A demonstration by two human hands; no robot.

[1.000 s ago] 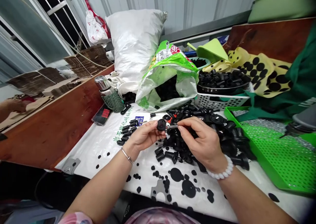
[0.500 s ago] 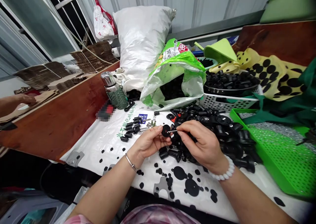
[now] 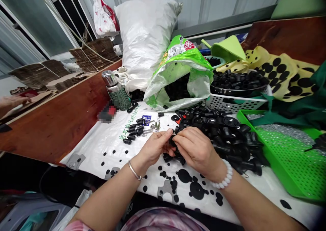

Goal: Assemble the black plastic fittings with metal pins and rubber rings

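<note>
My left hand (image 3: 158,146) pinches a small round black plastic part (image 3: 172,141) between thumb and fingers, above the table. My right hand (image 3: 197,151) is closed, its fingertips pressed against that part from the right; they cover most of it and hide whatever they pinch. Left of my hands lie several short black cylindrical pieces (image 3: 134,129), some with metal prongs. Small metal pieces (image 3: 155,125) are beside them. A large heap of black plastic parts (image 3: 226,136) spreads behind and to the right of my right hand.
A green perforated tray (image 3: 292,170) stands at the right. Behind the heap are an open green-white bag (image 3: 158,91) and a white basket (image 3: 234,103). A thermos (image 3: 115,91) stands near the wooden board (image 3: 84,112). Another person's hand (image 3: 12,105) is at far left.
My right hand has moved left, closing in on the round black part. The thin metal pin visible in its fingers is now hidden. The view has shifted slightly.
</note>
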